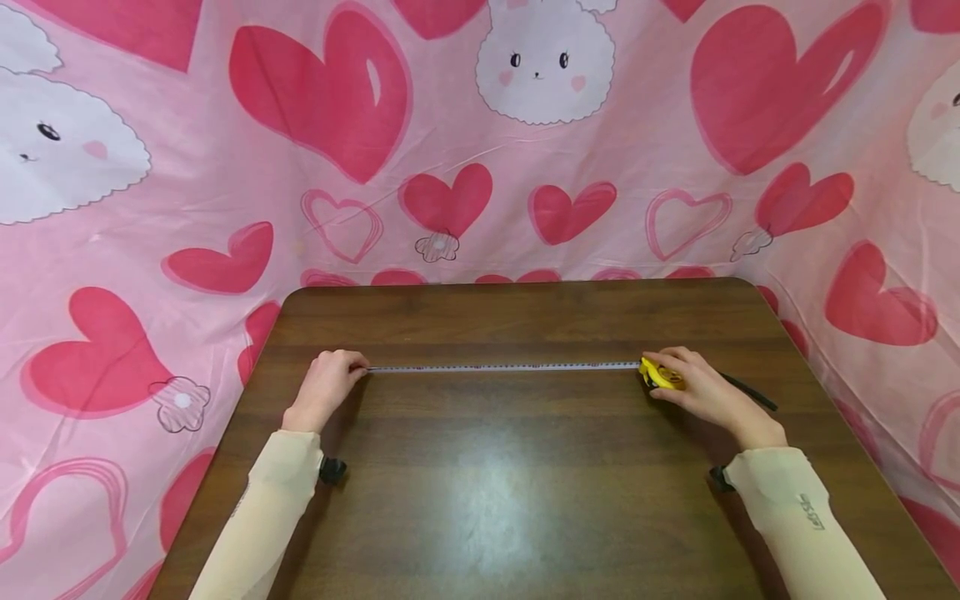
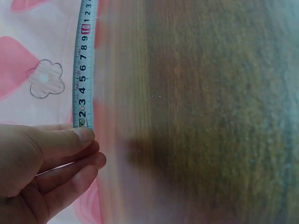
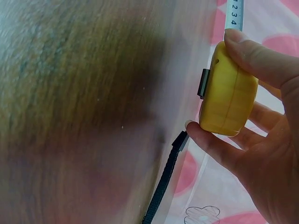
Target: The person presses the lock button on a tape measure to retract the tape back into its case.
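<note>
A yellow tape measure (image 1: 663, 375) is gripped by my right hand (image 1: 701, 385) at the right of the table. Its pale blade (image 1: 502, 367) stretches straight across to my left hand (image 1: 324, 385), which pinches the end between thumb and fingers. Seen from the left wrist, the blade (image 2: 85, 65) shows printed numbers, and the thumb covers its tip. In the right wrist view the yellow case (image 3: 229, 93) sits between thumb and fingers, with a black clip on its side. A black wrist strap (image 3: 163, 186) trails from the case.
The brown wooden table (image 1: 480, 500) has rounded far corners. Behind it and on both sides hangs a pink cloth (image 1: 517, 158) with hearts and white animal faces. Small black mounts (image 1: 332, 470) sit at both sleeve cuffs.
</note>
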`<act>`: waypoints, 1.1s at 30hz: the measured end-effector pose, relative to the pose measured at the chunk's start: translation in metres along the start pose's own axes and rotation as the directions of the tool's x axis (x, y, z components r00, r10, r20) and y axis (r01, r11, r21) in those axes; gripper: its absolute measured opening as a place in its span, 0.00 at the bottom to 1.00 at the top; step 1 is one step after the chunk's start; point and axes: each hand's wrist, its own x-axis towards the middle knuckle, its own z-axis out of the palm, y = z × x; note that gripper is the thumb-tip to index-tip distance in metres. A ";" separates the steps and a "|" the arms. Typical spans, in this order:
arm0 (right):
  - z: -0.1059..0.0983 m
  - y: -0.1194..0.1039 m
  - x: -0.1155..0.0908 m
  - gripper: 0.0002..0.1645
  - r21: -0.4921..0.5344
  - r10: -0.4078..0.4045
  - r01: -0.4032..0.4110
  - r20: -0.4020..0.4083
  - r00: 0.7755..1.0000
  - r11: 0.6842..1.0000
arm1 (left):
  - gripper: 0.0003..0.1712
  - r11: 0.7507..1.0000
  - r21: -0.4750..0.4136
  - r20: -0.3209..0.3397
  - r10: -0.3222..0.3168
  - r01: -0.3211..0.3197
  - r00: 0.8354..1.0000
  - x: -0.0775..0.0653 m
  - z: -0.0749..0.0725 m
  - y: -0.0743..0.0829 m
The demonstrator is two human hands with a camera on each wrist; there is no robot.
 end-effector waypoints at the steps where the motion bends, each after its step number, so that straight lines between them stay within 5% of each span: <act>1: 0.000 0.000 0.000 0.38 0.001 -0.001 0.001 0.001 1.000 1.000 | 0.03 1.000 0.000 -0.002 0.001 -0.001 1.000 0.000 0.000 0.000; 18: 0.002 -0.006 0.004 0.38 0.022 0.016 -0.017 0.030 0.999 1.000 | 0.05 1.000 -0.027 0.010 -0.013 0.013 1.000 -0.003 0.003 0.006; 33: 0.005 -0.012 0.008 0.38 0.027 0.042 -0.044 0.061 0.997 0.999 | 0.03 0.999 -0.014 -0.011 0.037 -0.038 0.999 -0.001 0.007 0.006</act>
